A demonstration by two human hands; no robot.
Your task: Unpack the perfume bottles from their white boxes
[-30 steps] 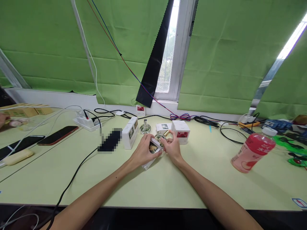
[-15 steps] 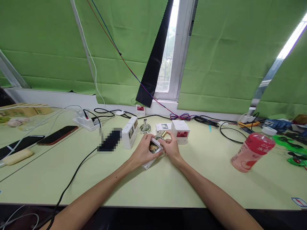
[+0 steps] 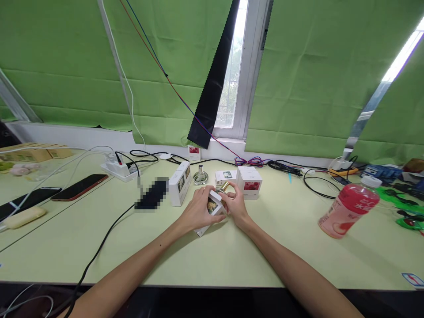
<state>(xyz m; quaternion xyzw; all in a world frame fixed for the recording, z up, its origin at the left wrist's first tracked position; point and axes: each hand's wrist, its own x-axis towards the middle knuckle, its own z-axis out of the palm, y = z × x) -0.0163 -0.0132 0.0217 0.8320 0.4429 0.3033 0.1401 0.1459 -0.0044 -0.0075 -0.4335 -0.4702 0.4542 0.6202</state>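
My left hand (image 3: 197, 208) is closed around a small white carton (image 3: 212, 206) with a flower picture, tilted just above or on the table. My right hand (image 3: 237, 204) pinches a glass perfume bottle (image 3: 225, 186) with a gold-coloured cap at the carton's upper right end. Fingers hide much of the bottle, so I cannot tell how far it is inside. Behind my hands stands another clear perfume bottle (image 3: 200, 176). To the left is an upright white carton (image 3: 179, 184). A white box with a red picture (image 3: 249, 183) stands at right, beside a low white box (image 3: 225, 176).
A pink drink bottle (image 3: 347, 210) stands at the right. Phones (image 3: 79, 186) and a power strip (image 3: 121, 168) lie at left, with a black cable (image 3: 105, 236) running toward the front edge. More cables (image 3: 285, 168) lie along the back wall. A small box (image 3: 194, 153) stands there too.
The carton in my left hand has turned and shifted slightly, its lower end a little further left. My right hand has moved only a little, with the bottle still in its fingers.
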